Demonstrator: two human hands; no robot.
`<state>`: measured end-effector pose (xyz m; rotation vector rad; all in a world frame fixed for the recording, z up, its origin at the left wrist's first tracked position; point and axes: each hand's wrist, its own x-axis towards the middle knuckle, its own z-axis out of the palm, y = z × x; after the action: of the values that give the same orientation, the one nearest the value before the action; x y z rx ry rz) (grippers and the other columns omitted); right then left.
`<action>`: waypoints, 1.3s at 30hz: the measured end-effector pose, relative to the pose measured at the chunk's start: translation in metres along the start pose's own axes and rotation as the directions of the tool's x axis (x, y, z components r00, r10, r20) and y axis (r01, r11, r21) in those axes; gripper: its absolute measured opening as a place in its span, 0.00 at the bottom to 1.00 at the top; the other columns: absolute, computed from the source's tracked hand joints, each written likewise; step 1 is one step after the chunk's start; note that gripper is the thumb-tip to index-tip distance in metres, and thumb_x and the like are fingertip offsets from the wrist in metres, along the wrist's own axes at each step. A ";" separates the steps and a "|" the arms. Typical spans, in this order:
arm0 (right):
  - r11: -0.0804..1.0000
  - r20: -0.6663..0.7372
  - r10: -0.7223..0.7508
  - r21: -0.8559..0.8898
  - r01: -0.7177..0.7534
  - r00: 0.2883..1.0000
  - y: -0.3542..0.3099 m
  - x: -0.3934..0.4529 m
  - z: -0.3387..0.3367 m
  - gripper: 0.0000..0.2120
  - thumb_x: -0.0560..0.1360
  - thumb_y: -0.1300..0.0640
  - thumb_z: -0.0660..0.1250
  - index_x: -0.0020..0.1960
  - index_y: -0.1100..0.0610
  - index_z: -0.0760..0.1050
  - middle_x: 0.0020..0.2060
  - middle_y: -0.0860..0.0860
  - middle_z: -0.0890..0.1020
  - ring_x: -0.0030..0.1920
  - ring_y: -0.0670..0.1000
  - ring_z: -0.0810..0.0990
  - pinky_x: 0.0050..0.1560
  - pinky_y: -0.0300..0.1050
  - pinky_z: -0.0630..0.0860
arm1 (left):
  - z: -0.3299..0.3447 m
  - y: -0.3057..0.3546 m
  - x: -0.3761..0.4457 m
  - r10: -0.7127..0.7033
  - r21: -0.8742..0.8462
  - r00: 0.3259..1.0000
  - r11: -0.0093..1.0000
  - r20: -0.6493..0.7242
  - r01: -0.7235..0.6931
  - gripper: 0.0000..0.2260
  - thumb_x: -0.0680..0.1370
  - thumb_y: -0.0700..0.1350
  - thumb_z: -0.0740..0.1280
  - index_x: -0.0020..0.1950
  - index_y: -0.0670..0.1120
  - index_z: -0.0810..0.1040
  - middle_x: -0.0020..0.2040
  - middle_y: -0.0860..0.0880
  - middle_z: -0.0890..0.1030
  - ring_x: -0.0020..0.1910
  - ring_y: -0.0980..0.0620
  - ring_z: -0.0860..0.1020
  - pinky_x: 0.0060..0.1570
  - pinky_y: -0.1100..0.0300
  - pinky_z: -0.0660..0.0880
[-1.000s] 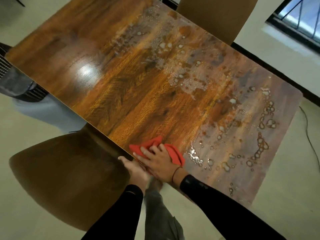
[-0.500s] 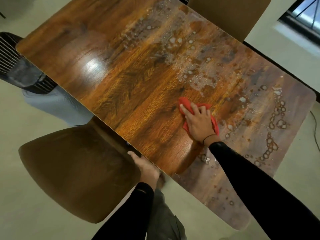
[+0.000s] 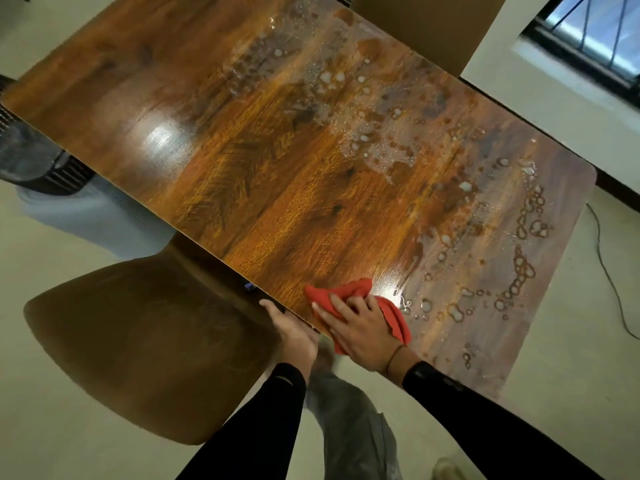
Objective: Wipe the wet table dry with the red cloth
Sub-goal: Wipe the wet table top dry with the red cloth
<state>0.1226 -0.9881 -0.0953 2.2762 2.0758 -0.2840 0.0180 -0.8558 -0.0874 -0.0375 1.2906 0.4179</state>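
**Red cloth at the near edge of a half-dried table**

Closest to me, two black-sleeved arms reach in. The left hand grips the near edge of the table, thumb on the rim and the fingers curled out of sight underneath. Just beside it, the right hand lies flat with its fingers spread, pressing down on the red cloth, which is bunched on the tabletop right at that near edge; part of the cloth sticks out past the fingertips and another fold shows by the wrist.

A brown chair is tucked against the same edge, to the left of the hands.

Further in, the middle of the wood looks dry and glossy, with a bright patch of reflected light toward the left end. Beads and rings of water cover the right end, starting just beside the cloth, and another wet patch spreads along the far edge. A second chair back stands beyond that far edge.
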 end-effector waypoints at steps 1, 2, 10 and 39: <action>0.999 -0.002 -0.048 -0.023 0.047 0.999 0.003 -0.007 0.001 0.30 0.87 0.44 0.57 0.87 0.46 0.55 0.75 0.54 0.72 0.54 0.58 0.73 0.56 0.59 0.68 | 0.000 -0.002 0.000 0.013 0.018 1.000 1.000 0.010 -0.013 0.49 0.77 0.81 0.48 0.82 0.45 0.69 0.78 0.38 0.74 0.80 0.36 0.70 0.82 0.39 0.61; 0.995 0.008 -0.094 -0.040 0.094 0.996 0.009 -0.010 0.000 0.31 0.87 0.43 0.58 0.87 0.46 0.55 0.76 0.54 0.73 0.55 0.58 0.73 0.56 0.59 0.69 | 0.000 -0.004 0.000 0.024 0.034 1.000 0.999 0.019 -0.024 0.49 0.77 0.81 0.47 0.81 0.46 0.70 0.77 0.38 0.75 0.79 0.36 0.71 0.82 0.39 0.62; 0.997 0.054 0.002 -0.083 0.002 0.999 0.117 0.021 -0.031 0.31 0.85 0.44 0.61 0.86 0.44 0.59 0.76 0.58 0.73 0.57 0.60 0.74 0.59 0.58 0.71 | 0.001 -0.028 0.002 0.034 0.002 0.999 0.999 -0.003 -0.034 0.48 0.77 0.81 0.47 0.85 0.49 0.64 0.83 0.40 0.68 0.82 0.36 0.67 0.82 0.38 0.61; 0.988 -0.005 -0.141 -0.065 0.141 0.990 0.173 -0.043 -0.011 0.33 0.83 0.48 0.63 0.86 0.44 0.59 0.75 0.57 0.73 0.55 0.57 0.70 0.54 0.54 0.64 | -0.004 -0.154 -0.034 0.095 -0.167 0.992 0.980 -0.086 -0.108 0.52 0.73 0.84 0.53 0.88 0.51 0.60 0.85 0.40 0.64 0.85 0.37 0.62 0.83 0.35 0.58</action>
<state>0.2920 -1.0460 -0.0930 2.1028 2.2208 -0.2081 0.0567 -1.0088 -0.0877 -0.1346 1.3343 0.6204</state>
